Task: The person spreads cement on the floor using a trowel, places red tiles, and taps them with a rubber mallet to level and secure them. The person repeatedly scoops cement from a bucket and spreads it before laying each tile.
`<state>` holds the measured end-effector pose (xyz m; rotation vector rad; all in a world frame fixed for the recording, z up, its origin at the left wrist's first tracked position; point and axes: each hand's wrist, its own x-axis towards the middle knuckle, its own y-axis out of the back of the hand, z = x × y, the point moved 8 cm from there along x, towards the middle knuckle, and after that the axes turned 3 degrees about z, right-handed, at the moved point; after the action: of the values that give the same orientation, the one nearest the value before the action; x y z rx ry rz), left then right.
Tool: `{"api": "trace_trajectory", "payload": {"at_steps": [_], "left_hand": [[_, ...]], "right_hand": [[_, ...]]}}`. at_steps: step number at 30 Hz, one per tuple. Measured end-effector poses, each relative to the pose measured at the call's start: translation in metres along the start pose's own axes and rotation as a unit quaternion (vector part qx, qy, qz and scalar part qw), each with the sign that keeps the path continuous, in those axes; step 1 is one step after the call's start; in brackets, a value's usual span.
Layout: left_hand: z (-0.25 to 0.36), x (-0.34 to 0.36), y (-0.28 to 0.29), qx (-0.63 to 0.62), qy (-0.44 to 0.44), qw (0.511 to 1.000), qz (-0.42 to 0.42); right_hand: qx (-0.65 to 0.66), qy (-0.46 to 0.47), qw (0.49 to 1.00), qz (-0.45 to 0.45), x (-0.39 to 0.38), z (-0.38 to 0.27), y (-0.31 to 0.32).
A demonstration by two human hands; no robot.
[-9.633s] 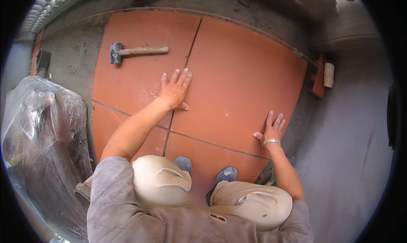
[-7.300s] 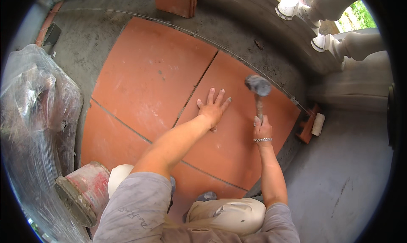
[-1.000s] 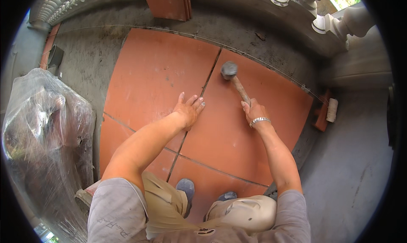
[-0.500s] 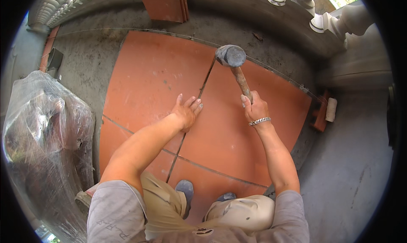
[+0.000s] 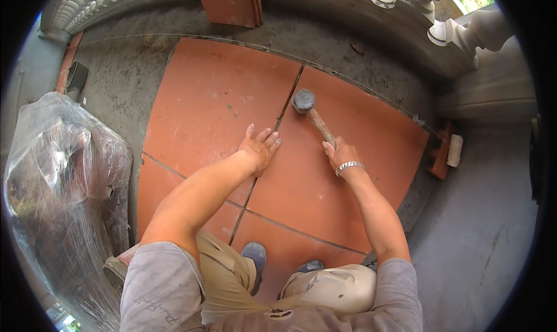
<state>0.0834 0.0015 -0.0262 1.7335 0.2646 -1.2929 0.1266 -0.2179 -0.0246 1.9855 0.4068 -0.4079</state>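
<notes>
My right hand (image 5: 344, 154) grips the wooden handle of a rubber mallet (image 5: 318, 123). The mallet's dark grey head (image 5: 303, 101) is at the right-hand terracotta tile (image 5: 342, 129), close to the joint between the two far tiles. Whether the head touches the surface I cannot tell. My left hand (image 5: 261, 150) lies with fingers spread across that joint, partly on the left-hand terracotta tile (image 5: 214, 94). Nothing is in it. Narrow dark gaps separate the tiles, and smaller parts of other tiles show around my shoes.
A taut string (image 5: 232, 41) runs along the tiles' far edge. Stacked tiles (image 5: 229, 4) lean by the far wall. Plastic-wrapped goods (image 5: 69, 175) stand at left. A string roll (image 5: 454, 151) sits beside a brick-red block (image 5: 439, 161) at right. Balusters (image 5: 444, 33) line the upper right.
The mallet has come down from its raised position toward the right-hand tile, and my right hand has lowered with it. My left hand stays in nearly the same place on the tiles.
</notes>
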Motion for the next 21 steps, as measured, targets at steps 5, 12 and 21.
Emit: {"api": "trace_trajectory", "payload": {"at_steps": [5, 12, 21], "left_hand": [[0.001, -0.001, 0.001, 0.001, -0.005, 1.000, 0.000], [-0.001, 0.003, -0.003, 0.008, 0.012, 1.000, 0.023], [-0.002, 0.017, -0.008, 0.033, 0.028, 0.999, 0.016]], "right_hand": [[0.139, 0.094, 0.984, 0.058, -0.012, -0.012, 0.012], [0.033, 0.054, 0.997, 0.030, -0.022, 0.000, -0.005], [0.042, -0.085, 0.988, -0.124, -0.068, 0.045, -0.045]]}}
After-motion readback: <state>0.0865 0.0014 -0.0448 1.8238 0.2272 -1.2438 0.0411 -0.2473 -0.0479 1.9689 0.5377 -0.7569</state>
